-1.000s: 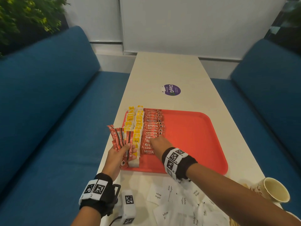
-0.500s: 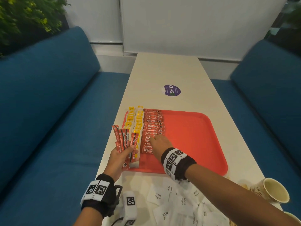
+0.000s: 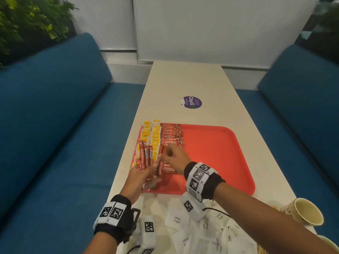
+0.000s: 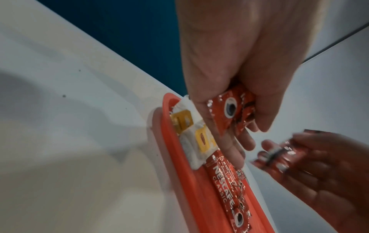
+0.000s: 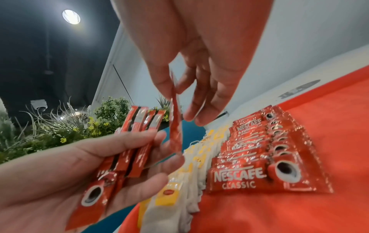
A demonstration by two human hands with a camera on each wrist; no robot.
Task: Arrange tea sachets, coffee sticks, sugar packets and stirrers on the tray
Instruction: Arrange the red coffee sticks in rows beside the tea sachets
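The left hand (image 5: 66, 170) grips a fan of Nescafe coffee sticks (image 5: 127, 151) above the red tray's (image 3: 220, 158) left edge, while the right hand's (image 3: 174, 156) fingers (image 5: 163, 78) pinch one stick (image 5: 175, 126) from it.

On the tray (image 3: 220, 162), coffee sticks (image 3: 171, 138) are laid frame-right of tea sachets (image 3: 152, 138); sugar packets (image 3: 177, 219) are scattered below it.

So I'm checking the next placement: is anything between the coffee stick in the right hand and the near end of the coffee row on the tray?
Nothing visible. The right hand pinches the coffee stick above the coffee row.
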